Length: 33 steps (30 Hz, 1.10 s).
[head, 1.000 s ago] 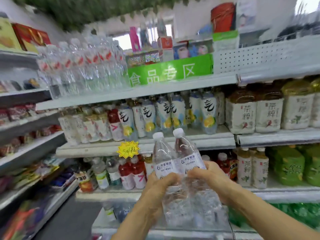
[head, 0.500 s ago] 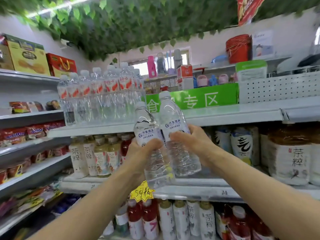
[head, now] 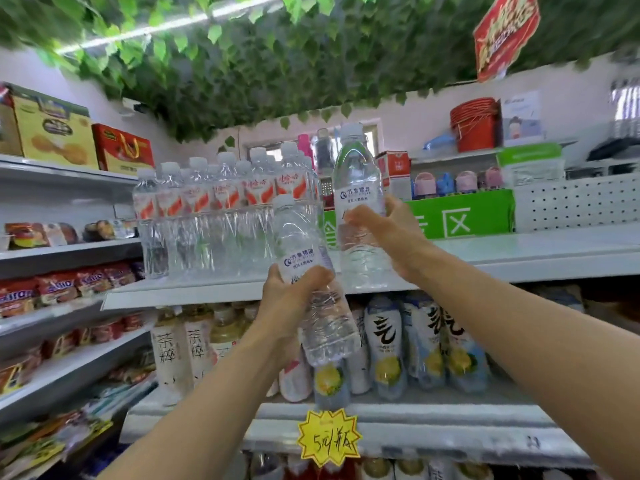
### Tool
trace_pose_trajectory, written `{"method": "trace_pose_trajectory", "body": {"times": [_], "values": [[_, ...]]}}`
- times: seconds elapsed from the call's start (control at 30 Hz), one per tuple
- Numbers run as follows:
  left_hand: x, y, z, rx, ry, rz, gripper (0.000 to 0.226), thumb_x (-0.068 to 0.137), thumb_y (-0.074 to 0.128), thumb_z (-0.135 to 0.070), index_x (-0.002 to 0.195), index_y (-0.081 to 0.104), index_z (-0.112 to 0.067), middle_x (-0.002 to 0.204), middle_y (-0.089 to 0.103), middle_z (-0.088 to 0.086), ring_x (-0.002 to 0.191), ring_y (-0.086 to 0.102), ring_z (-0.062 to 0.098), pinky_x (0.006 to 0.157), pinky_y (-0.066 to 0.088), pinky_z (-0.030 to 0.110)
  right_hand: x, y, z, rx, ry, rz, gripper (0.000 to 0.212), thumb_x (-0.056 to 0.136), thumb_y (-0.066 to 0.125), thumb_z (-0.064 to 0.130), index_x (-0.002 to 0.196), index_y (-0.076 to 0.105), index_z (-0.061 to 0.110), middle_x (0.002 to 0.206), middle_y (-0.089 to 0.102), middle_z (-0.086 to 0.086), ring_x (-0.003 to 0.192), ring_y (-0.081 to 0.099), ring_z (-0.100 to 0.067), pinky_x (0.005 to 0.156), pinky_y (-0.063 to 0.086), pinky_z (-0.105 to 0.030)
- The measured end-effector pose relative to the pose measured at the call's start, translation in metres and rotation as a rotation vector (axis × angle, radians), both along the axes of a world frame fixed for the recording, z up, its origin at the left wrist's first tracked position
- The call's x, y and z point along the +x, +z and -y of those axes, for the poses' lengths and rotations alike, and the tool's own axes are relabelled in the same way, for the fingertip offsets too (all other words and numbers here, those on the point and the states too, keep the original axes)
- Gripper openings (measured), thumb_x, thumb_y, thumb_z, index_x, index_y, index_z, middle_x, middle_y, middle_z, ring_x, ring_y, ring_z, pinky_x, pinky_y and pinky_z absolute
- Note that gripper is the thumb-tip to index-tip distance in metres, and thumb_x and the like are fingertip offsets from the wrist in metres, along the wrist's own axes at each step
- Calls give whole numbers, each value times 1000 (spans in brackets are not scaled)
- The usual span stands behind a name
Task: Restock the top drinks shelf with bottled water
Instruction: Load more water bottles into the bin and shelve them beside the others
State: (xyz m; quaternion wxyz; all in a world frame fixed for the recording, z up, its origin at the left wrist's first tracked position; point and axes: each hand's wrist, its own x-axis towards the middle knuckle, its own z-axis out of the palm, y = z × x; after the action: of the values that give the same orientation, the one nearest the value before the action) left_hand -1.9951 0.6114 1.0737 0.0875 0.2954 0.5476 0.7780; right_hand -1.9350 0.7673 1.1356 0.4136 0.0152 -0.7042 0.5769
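Observation:
I hold two clear water bottles with white caps and white-blue labels. My right hand [head: 384, 233] grips one bottle [head: 358, 188] upright, its base low over the front of the white top drinks shelf [head: 519, 258]. My left hand [head: 294, 296] grips the other bottle [head: 311, 299] lower, tilted, in front of the shelf's edge. A shrink-wrapped pack of red-labelled water bottles [head: 221, 216] stands on the shelf's left part, just left of the raised bottle.
A green sign [head: 460, 216] and a white perforated panel [head: 575, 202] back the top shelf. Tea and lemon drink bottles [head: 384, 341] fill the shelf below. A yellow price tag [head: 329, 441] hangs on a lower edge. Snack shelves [head: 52, 296] run along the left.
Both bottles rose from chest height toward the top shelf. My right hand lifted its bottle higher and apart from the left one, up to shelf level.

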Motion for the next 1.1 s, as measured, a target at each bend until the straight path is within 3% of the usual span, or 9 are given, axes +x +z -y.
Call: {"method": "trace_pose_trajectory", "body": {"times": [0.1, 0.2, 0.3, 0.43, 0.6, 0.67, 0.83, 0.9, 1.1], "values": [[-16, 8, 0, 0, -26, 17, 46, 78, 77, -9, 116, 52, -15, 93, 67, 11, 75, 66, 26, 70, 58, 42, -25, 15, -4, 18, -68, -21, 86, 60, 80, 41, 133, 46, 13, 118, 64, -9, 110, 61, -28, 100, 46, -48], [-32, 14, -5, 10, -24, 28, 43, 77, 77, -14, 112, 52, -18, 99, 64, 11, 88, 63, 28, 80, 56, 48, -49, 19, -12, -23, -91, -35, 77, 70, 80, 34, 134, 40, 16, 123, 59, -9, 114, 57, -29, 105, 42, -51], [-43, 18, -11, 16, -24, 29, 68, 62, 83, -24, 121, 50, -16, 105, 66, 13, 95, 66, 33, 86, 55, 51, -73, 15, -19, -40, -110, 16, 87, 69, 81, 40, 139, 32, 22, 137, 51, -12, 127, 48, -34, 110, 35, -57], [-64, 18, -19, 48, -37, 68, 56, 75, 79, -15, 123, 51, -13, 101, 68, 15, 81, 67, 30, 71, 58, 42, -92, 11, -30, -1, -54, 55, 68, 82, 77, 28, 136, 36, 20, 128, 59, -6, 118, 54, -25, 111, 35, -52], [-76, 15, -18, 86, -90, 70, 50, 78, 76, -11, 122, 52, -11, 93, 65, 10, 76, 66, 27, 68, 56, 40, -90, -5, -33, 173, -179, 177, 75, 81, 77, 37, 139, 34, 15, 130, 53, 1, 124, 48, -20, 112, 34, -47], [-79, 13, -19, 94, -109, 63, 47, 79, 75, -10, 119, 53, -11, 88, 65, 8, 73, 66, 25, 67, 55, 39, -90, -16, -36, 248, -302, 219, 77, 78, 79, 40, 136, 37, 13, 133, 52, -2, 124, 49, -23, 110, 38, -46], [-83, 7, -23, 66, -78, 7, 50, 77, 78, -17, 120, 54, -14, 86, 68, 2, 73, 69, 18, 65, 55, 34, -116, -11, -52, 270, -284, 330, 100, 52, 82, 63, 133, 47, 17, 128, 61, -3, 119, 58, -26, 103, 46, -50], [-83, 5, -24, 65, -83, -6, 57, 69, 81, -22, 119, 55, -14, 82, 69, -1, 74, 69, 18, 65, 55, 33, -130, -11, -65, 272, -270, 355, 91, 59, 84, 58, 133, 49, 17, 128, 62, -3, 118, 58, -25, 103, 46, -50], [-85, 5, -25, 59, -87, -12, 41, 76, 78, -18, 111, 59, -16, 83, 68, 0, 75, 68, 18, 62, 56, 30, -147, -7, -74, 247, -217, 397, 78, 71, 82, 45, 134, 49, 16, 131, 61, -4, 123, 55, -27, 108, 41, -52]]}}
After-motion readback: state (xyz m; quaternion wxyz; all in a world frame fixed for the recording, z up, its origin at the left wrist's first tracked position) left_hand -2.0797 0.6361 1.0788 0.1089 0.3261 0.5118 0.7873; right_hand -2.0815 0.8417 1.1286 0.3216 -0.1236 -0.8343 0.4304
